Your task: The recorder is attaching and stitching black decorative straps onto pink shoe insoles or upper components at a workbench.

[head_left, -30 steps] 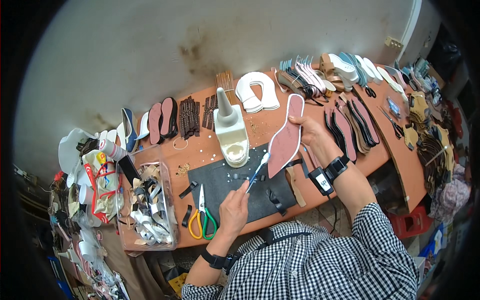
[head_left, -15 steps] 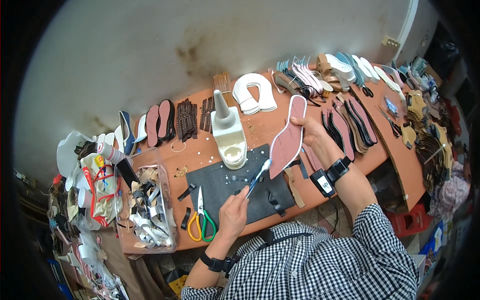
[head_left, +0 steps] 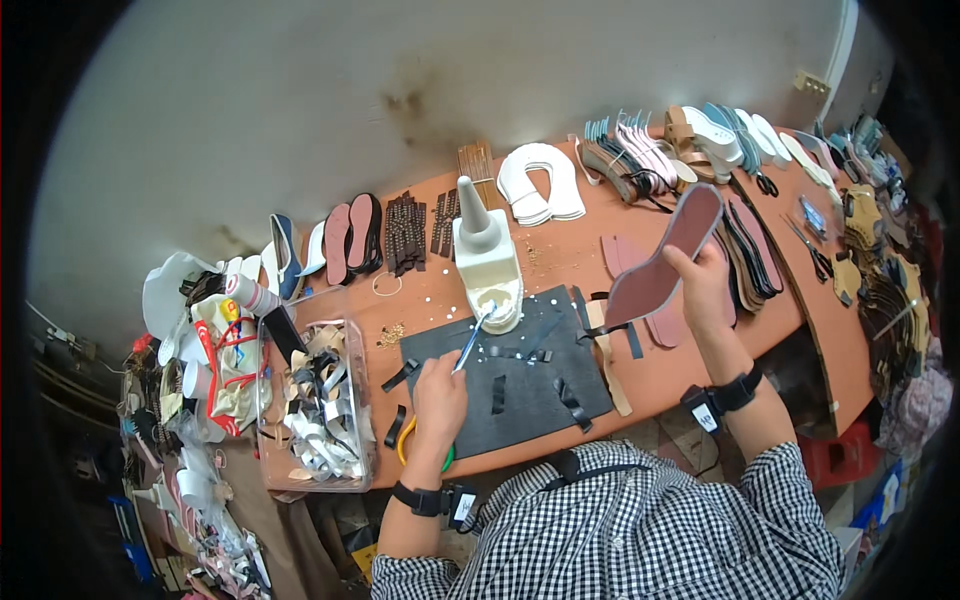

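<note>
My left hand (head_left: 440, 398) is closed round a thin blue-and-white brush (head_left: 467, 350). The brush's tip dips into the white glue in the open front of a cream glue pot (head_left: 509, 318) with a tall cone on top. In my right hand (head_left: 704, 285) is a pink insole (head_left: 655, 278) with a dark edge, raised above the table and pinched at its middle. Below it lie more pink insoles (head_left: 664, 325). Under the pot's front spreads a black mat (head_left: 480, 420) with short black strips (head_left: 570, 402) on it. My left hand and wrist mostly hide orange-and-green-handled scissors (head_left: 406, 438).
At the left stands a clear plastic box (head_left: 367, 440) of scrap strips. Along the back lie dark braided strips (head_left: 405, 235), white U-shaped pieces (head_left: 541, 185), and sandal uppers (head_left: 640, 160). A second board (head_left: 810, 290) holds black-handled scissors (head_left: 820, 263) at the right.
The brush has left the insole's edge and moved into the glue pot. My right hand has shifted right and turned the insole to show its other face. The whole view has shifted slightly.
</note>
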Demonstrator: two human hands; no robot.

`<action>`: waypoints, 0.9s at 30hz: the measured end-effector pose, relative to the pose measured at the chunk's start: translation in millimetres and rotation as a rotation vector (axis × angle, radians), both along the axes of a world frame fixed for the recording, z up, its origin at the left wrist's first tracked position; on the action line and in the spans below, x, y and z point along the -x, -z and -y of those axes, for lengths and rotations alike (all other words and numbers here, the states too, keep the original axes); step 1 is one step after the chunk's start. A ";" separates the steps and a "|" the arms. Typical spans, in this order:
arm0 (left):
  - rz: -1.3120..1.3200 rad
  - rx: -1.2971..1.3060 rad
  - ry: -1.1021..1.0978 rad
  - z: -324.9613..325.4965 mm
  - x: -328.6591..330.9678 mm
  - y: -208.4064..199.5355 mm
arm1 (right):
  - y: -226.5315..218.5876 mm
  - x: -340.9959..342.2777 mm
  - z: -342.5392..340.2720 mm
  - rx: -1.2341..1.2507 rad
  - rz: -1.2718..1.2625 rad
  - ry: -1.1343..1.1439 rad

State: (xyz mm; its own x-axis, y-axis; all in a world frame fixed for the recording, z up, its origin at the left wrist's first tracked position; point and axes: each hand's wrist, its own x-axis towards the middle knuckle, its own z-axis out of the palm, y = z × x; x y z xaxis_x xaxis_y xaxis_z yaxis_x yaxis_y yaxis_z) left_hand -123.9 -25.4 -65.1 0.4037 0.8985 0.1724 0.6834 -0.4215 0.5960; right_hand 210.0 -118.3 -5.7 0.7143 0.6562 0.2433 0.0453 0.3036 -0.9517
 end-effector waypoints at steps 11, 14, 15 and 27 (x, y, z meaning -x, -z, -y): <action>-0.387 -0.481 -0.072 -49.8 -78.5 22.6 | 2.7 17.7 42.7 -0.109 1.240 0.277; 0.328 0.360 0.086 -17.7 -102.3 -25.1 | 6.6 17.0 50.1 -0.169 1.317 0.324; 0.600 0.864 0.149 -3.1 -111.4 -44.0 | 9.4 14.6 51.6 -0.177 1.374 0.329; 0.691 1.148 0.215 61.3 -126.9 -53.1 | 43.8 24.2 31.5 -0.006 0.958 0.417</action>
